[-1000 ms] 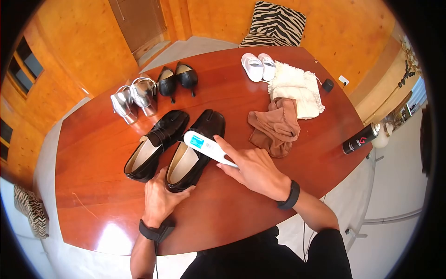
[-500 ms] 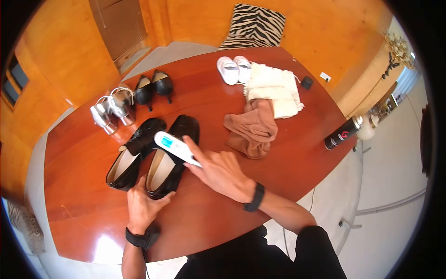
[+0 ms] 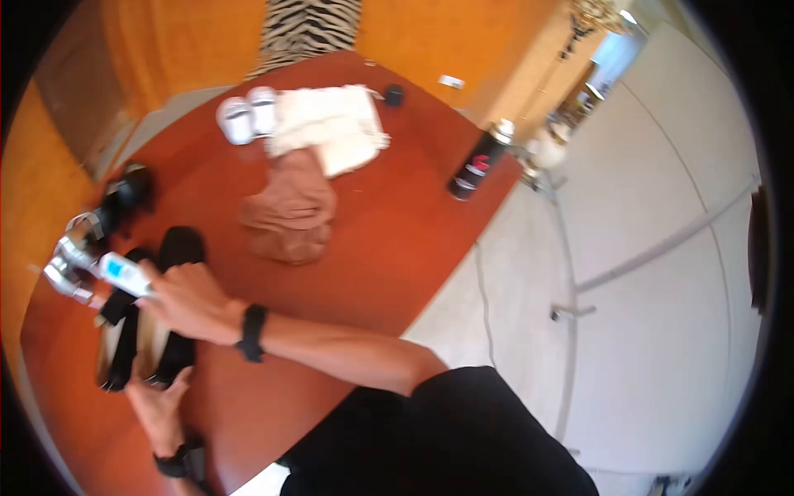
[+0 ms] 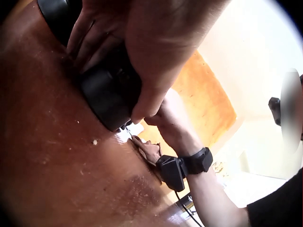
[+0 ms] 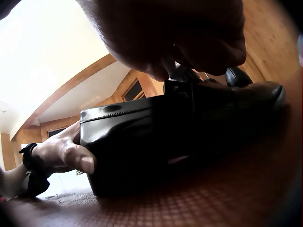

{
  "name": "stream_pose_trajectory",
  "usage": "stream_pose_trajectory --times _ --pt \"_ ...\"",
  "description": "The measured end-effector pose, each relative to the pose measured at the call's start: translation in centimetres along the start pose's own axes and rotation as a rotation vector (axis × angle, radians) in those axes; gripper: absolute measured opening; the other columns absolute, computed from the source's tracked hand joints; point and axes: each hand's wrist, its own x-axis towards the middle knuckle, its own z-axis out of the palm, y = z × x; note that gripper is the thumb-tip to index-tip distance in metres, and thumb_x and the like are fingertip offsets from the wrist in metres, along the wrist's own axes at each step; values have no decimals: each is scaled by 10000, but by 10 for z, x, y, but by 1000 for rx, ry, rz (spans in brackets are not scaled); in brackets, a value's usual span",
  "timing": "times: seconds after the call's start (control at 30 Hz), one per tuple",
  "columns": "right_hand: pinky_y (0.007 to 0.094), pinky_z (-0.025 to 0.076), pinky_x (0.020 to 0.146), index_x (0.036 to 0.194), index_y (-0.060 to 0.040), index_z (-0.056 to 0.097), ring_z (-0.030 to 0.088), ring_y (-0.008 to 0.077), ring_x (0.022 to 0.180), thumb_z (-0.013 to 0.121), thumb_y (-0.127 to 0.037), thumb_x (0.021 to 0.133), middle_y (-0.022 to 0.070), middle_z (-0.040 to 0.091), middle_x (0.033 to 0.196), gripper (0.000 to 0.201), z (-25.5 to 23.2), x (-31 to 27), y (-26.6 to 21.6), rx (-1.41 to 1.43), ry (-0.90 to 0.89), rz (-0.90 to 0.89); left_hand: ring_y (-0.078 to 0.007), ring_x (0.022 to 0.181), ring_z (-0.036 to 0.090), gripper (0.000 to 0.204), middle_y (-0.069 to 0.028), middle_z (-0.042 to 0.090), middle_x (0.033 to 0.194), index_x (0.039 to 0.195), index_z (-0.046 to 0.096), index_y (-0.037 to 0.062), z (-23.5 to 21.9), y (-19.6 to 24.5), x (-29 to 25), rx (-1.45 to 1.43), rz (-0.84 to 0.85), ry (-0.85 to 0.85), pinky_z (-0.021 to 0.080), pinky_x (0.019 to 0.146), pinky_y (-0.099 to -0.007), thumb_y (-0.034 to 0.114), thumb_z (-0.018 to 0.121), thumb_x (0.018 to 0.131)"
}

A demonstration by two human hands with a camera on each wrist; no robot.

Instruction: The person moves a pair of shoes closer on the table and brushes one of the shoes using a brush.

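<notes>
A pair of black loafers with pale insoles lies on the table at the left of the head view. The heel of the right loafer [image 3: 176, 357] is gripped by my left hand [image 3: 157, 405], thumb on one side and fingers on the other. Close beside it stands the left loafer [image 3: 116, 351]. My right hand [image 3: 194, 302] holds a white handheld device [image 3: 126, 274] with a lit blue screen above the loafers. In the right wrist view, that hand hangs over the shiny black shoe [image 5: 128, 135], with the left thumb on its heel.
Silver heeled shoes [image 3: 73, 258] and black pumps [image 3: 131, 188] stand beyond the loafers. Small white shoes [image 3: 248, 116], a cream fringed cloth [image 3: 327, 124] and a brown cloth [image 3: 294, 207] lie farther back. A black spray can [image 3: 478, 165] and a black cap [image 3: 394, 95] sit toward the right.
The head view has swung to the right, so the table and hands appear farther left. My left hand stays on the loafer's heel and my right hand keeps the white device over the pair.
</notes>
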Motion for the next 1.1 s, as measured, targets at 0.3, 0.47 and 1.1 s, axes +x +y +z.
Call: stream_pose_trajectory --times 0.3,0.47,1.1 --pt "580 552 580 1395 -39 585 717 473 650 741 -306 1045 239 723 746 467 -42 -50 1 25 -17 70 -236 1213 713 797 -200 695 1389 1515 536 -137 -16 -13 13 -41 33 -89 601 1048 -356 -108 883 798" --pt "545 558 604 1456 -129 659 717 425 655 749 -338 1023 198 767 825 489 -95 -89 12 -37 -203 38 -212 1147 740 618 -163 784 1256 1334 685 -132 -13 14 17 -78 17 -87 596 1048 -362 -76 892 754" --pt "529 539 659 1514 -46 641 714 462 728 754 -302 1061 261 751 887 532 -128 -53 26 1 -312 99 -186 1112 767 706 -177 806 1226 1365 696 -84 -26 14 16 192 43 -185 632 1015 -365 83 976 739"
